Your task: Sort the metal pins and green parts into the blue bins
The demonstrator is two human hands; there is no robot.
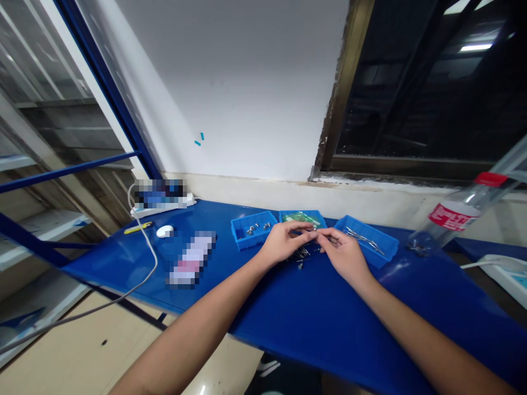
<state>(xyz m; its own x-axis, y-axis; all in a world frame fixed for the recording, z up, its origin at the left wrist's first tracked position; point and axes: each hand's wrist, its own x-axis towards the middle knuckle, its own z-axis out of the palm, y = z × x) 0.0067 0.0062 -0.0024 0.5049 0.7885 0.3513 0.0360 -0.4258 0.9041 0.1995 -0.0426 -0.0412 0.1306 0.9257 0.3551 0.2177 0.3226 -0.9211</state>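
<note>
My left hand (286, 240) and my right hand (341, 251) meet fingertip to fingertip over the blue table, both pinched closed. Whatever sits between the fingertips is too small and too covered to name. Below them lies a loose heap of thin metal pins or screws (302, 253), with a small metal piece (300, 266) apart from it. Left of my left hand a blue bin (252, 240) holds several small metal fittings. Behind my hands a second blue bin (300, 213) contains green-tinted plastic bags. A third blue bin (389, 253), right of my right hand, carries long thin metal rods (364, 240).
A clear plastic bottle (455, 211) with a red label stands at the right. To the left lie a blurred-out phone-like object (192, 259), a white mouse-like item (165, 231), a yellow cutter (138, 228) and a cable (154, 258). A power strip (164, 207) is by the wall.
</note>
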